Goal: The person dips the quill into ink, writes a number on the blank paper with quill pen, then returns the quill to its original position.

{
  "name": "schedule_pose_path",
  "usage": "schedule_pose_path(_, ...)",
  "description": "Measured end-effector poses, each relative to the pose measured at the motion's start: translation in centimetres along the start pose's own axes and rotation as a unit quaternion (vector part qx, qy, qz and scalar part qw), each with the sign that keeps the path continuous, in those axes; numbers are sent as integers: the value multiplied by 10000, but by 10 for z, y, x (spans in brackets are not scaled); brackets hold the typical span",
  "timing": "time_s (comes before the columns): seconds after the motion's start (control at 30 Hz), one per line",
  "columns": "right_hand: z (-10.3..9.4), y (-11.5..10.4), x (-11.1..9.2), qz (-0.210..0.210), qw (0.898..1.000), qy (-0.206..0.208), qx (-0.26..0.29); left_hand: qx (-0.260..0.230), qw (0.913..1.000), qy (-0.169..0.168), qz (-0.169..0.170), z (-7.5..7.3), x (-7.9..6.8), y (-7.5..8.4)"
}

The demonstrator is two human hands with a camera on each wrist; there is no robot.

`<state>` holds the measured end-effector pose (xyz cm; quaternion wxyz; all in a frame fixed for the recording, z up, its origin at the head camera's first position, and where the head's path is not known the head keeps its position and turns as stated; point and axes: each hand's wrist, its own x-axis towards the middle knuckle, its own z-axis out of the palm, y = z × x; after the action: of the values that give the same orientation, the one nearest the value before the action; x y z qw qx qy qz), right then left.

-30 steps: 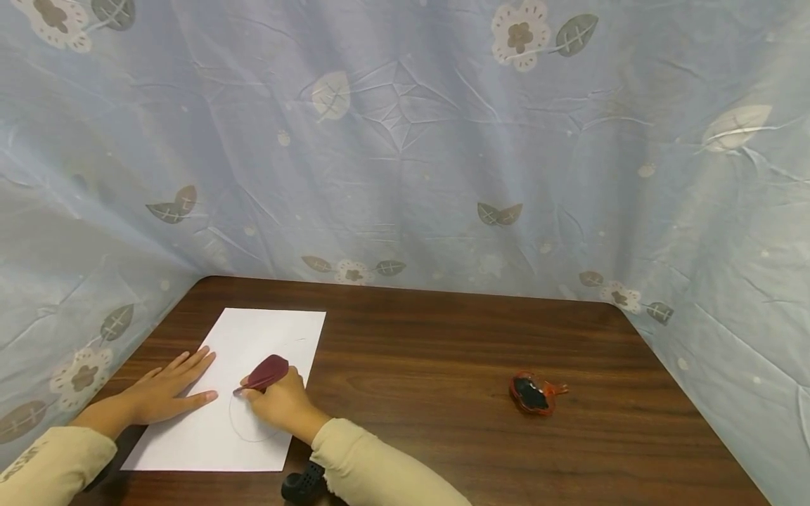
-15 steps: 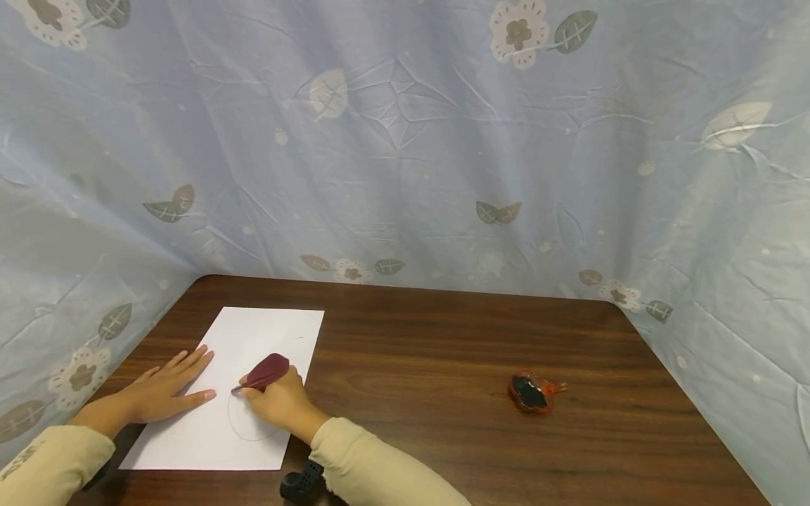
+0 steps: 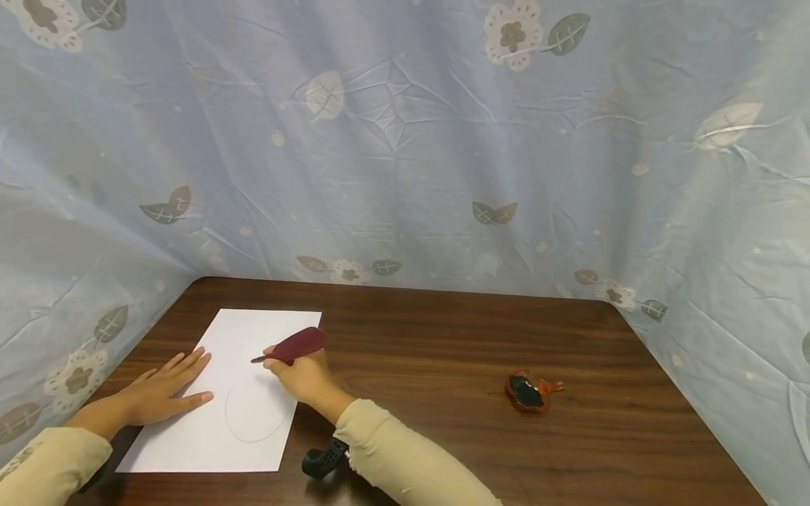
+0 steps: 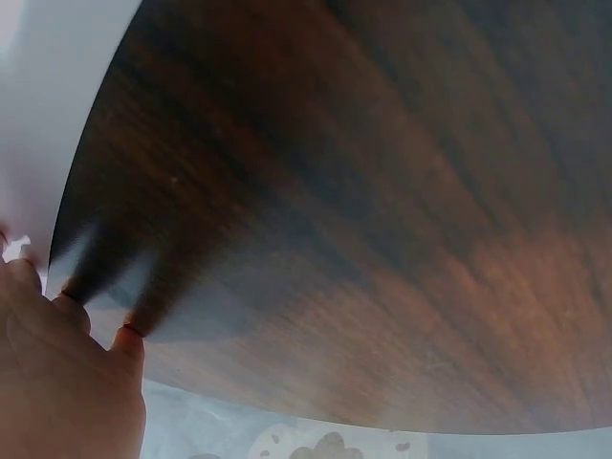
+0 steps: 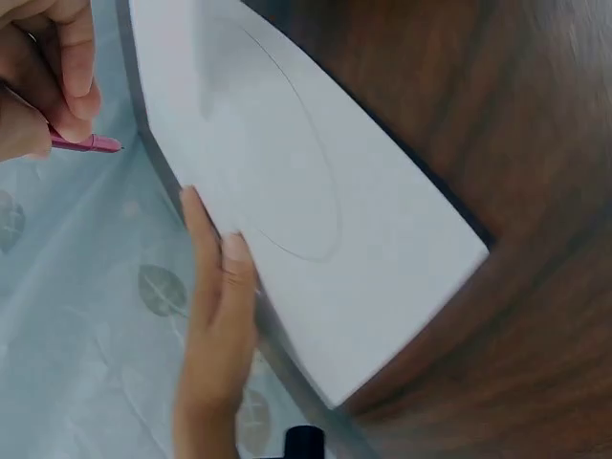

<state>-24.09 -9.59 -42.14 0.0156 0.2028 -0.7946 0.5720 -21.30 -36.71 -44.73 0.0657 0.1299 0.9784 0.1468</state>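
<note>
A white sheet of paper point(image 3: 266, 325) lies on the left part of the wooden table. My left hand point(image 3: 155, 399) rests flat on its left edge, fingers spread and thumb reaching inward. Between thumb and fingers, my right hand point(image 3: 311, 379) pinches a maroon pen point(image 3: 301, 343) with a broad, feather-like top. Its tip points left over the upper middle of the sheet. In the right wrist view the pen's pink tip point(image 5: 96, 143) stands out past the fingers, raised from the paper. A thin drawn round outline point(image 3: 253, 441) shows on the sheet below the right hand.
A small orange-red object with a dark face and short handle point(image 3: 528, 391) lies on the table point(image 3: 418, 351) at right. A pale blue curtain point(image 3: 392, 176) with leaves and flowers closes off the back and sides. A black strap device point(image 3: 324, 458) hangs under the right wrist.
My right hand has moved right and toward the back with the pen, off the drawn line. The round outline now shows more fully, nearly closed. The left hand stays in place.
</note>
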Motion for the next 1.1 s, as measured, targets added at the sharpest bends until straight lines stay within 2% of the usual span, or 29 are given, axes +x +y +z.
schedule_pose_path(0.27,-38,6,6,75,9998,83,148,-51,10000,4,25,0,-1,1)
schedule_pose_path(0.57,-83,25,11,82,9982,576,160,-150,9997,136,101,13,6,-21)
schedule_pose_path(0.7,-104,33,14,69,9957,856,353,-113,9997,156,173,14,9,-25)
schedule_pose_path(0.97,-153,45,13,445,9889,1210,739,-30,9997,153,200,4,5,-13)
schedule_pose_path(1.1,-182,56,5,594,9869,1387,575,-94,9996,152,220,5,-1,-4)
